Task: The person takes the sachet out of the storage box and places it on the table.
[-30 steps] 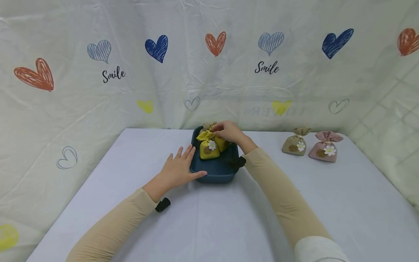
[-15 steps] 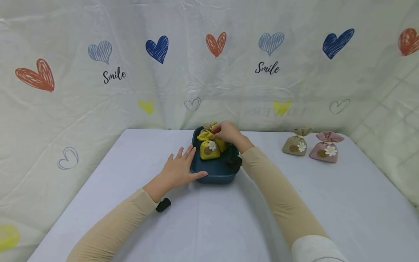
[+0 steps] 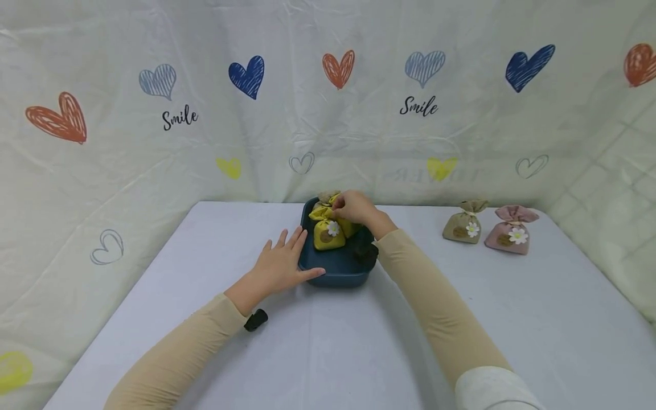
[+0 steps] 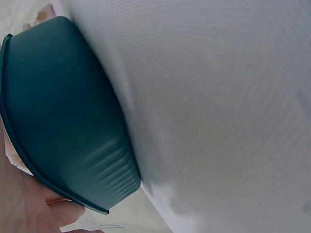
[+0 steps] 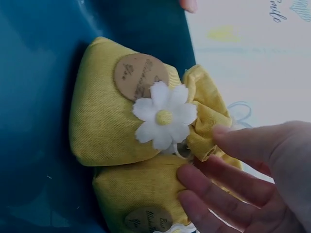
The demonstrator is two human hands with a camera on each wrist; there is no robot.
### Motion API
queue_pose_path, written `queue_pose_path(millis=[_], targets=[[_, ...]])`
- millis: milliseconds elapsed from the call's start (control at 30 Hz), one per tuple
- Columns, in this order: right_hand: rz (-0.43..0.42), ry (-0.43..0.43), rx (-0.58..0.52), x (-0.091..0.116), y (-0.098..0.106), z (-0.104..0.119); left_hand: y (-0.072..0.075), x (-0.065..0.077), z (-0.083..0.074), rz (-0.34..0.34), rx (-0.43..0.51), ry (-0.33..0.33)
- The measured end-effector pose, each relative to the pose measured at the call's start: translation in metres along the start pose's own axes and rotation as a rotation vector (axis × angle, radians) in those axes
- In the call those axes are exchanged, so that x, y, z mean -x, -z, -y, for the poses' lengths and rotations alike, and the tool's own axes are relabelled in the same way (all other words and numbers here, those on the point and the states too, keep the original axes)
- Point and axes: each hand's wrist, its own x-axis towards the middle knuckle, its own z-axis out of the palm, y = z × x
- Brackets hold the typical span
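Observation:
A dark blue tray [image 3: 335, 280] holds two yellow drawstring sachets with white flowers, plus a beige one [image 3: 328, 196] at the back. My left hand [image 3: 277, 265] lies spread along the tray's left rim, thumb over the near corner; the left wrist view shows the tray's outer wall [image 4: 63, 107] beside the fingers. Reaching in from the right, my right hand [image 3: 356, 208] pinches the gathered top of the front yellow sachet [image 5: 116, 107] between thumb and finger. Its other fingers lie against the second yellow sachet [image 5: 141, 194], which the hand partly covers in the head view.
To the right on the white table [image 3: 307, 353] stand a beige sachet [image 3: 461, 226] and a pink sachet [image 3: 509, 233], both with white flowers. A white sheet printed with hearts [image 3: 338, 131] hangs right behind the table's back edge.
My right wrist and forearm have shifted slightly left, with the fingertips staying at the sachet's top. The left hand and the tray have barely moved.

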Motion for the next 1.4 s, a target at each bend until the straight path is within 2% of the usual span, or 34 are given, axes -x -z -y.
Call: queue_pose_path(millis=[233, 567, 667, 900, 1133, 1400], targets=[[0.01, 0.064, -0.026, 0.001, 0.001, -0.004, 0.0, -0.002, 0.001, 0.004, 0.001, 0.003], [0.028, 0.096, -0.131, 0.002, 0.0, -0.009, 0.001, 0.0, 0.001, -0.01, 0.005, -0.004], [0.041, 0.104, -0.132, 0.002, 0.001, -0.009, 0.002, 0.001, 0.001, -0.015, 0.007, -0.006], [0.049, 0.068, -0.131, 0.004, 0.0, -0.009, 0.002, 0.002, 0.0, -0.007, 0.018, -0.004], [0.039, 0.041, -0.175, 0.005, -0.001, -0.01, 0.0, 0.001, 0.0, -0.011, 0.016, -0.003], [0.048, 0.05, -0.183, 0.005, -0.004, -0.011, 0.0, 0.002, 0.001, -0.017, 0.021, -0.006]])
